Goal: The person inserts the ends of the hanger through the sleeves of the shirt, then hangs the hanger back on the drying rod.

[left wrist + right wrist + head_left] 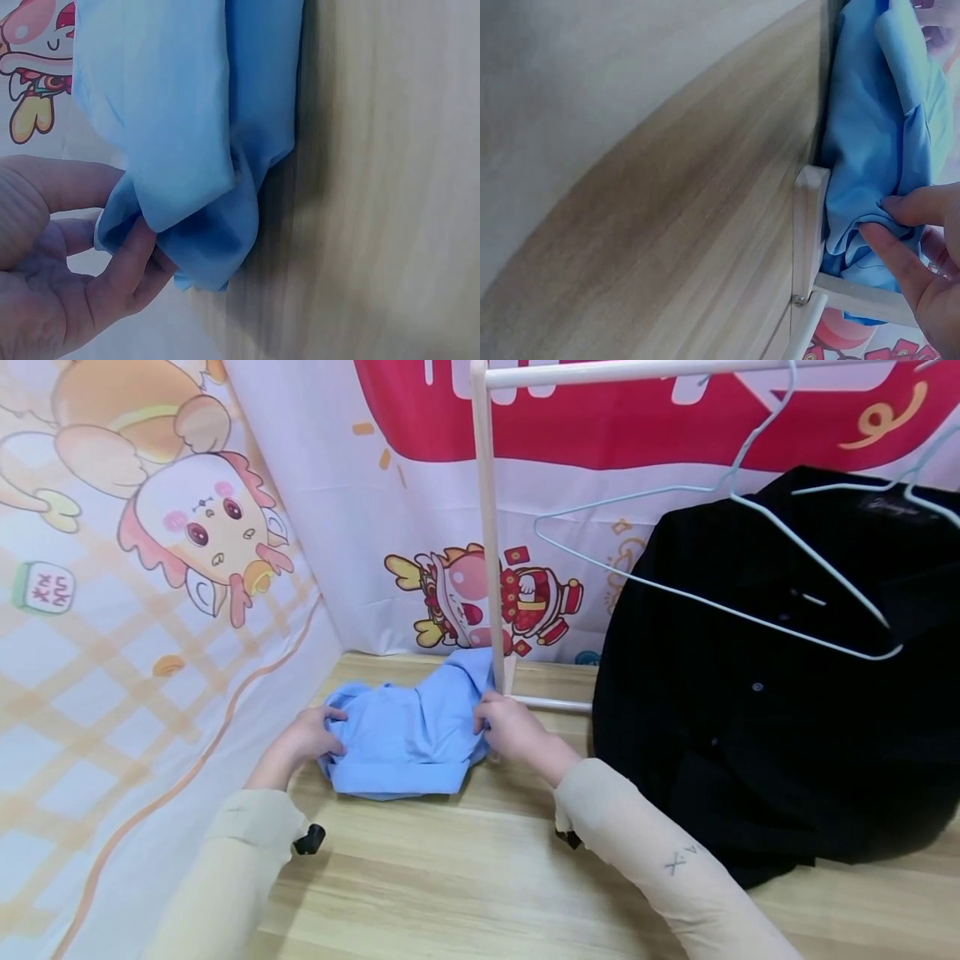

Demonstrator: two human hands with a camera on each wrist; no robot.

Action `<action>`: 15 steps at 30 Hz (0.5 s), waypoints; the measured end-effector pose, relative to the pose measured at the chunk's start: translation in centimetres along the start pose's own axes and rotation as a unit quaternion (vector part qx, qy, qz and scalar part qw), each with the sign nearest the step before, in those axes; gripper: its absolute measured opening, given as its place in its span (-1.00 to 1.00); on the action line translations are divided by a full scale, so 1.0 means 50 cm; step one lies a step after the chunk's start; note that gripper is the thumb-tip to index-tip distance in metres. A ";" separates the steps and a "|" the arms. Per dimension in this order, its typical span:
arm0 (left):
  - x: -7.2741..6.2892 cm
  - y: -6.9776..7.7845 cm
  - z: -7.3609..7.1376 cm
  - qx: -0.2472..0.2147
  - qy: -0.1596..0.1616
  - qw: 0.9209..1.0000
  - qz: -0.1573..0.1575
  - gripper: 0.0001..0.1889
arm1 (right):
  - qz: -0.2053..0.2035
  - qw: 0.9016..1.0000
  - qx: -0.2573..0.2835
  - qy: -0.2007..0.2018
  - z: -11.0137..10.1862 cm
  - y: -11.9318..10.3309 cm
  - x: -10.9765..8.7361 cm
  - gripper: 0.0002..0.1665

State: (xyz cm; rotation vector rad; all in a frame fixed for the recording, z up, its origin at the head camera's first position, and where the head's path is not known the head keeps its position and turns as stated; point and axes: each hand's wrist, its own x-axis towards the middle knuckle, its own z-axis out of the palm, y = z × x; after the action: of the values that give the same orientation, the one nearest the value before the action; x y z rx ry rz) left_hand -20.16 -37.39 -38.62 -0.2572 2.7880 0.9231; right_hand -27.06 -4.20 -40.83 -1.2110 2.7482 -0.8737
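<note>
A light blue folded garment [408,722] lies on the wooden table beside the foot of the rack, its near edge turned up in a flat band. At its left side my left hand [306,737] grips the cloth; the left wrist view shows fingers tucked into a bunched fold [206,240]. My right hand [513,728] pinches the garment's right side close to the rack's upright. Thumb and forefinger squeeze a small crease of the blue cloth [866,150] in the right wrist view.
A clothes rack has a pale upright [489,527] right behind the garment. Light green wire hangers [637,577] hang from its top bar [600,372]. On the right a large black buttoned garment [750,735] covers the table. Printed cloth walls [322,452] stand left and behind.
</note>
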 end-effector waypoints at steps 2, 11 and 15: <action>-0.006 0.000 -0.001 -0.021 0.003 1.000 -0.007 -0.08 | -0.011 1.000 0.003 0.002 0.000 -0.002 -0.004 -0.68; -0.022 -0.008 -0.007 -0.054 -0.014 0.998 -0.031 -0.08 | -0.029 0.999 0.023 -0.016 -0.009 -0.014 -0.027 -0.69; -0.034 -0.012 -0.014 -0.030 -0.025 0.999 -0.021 -0.14 | -0.049 0.998 0.028 -0.030 -0.009 -0.020 -0.046 -0.70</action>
State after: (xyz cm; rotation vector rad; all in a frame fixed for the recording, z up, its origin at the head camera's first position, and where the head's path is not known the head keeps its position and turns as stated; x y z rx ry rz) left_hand -18.49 -38.10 -38.02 -0.2962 2.7027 0.9917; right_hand -24.88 -2.96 -40.44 -1.3480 2.6195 -0.8986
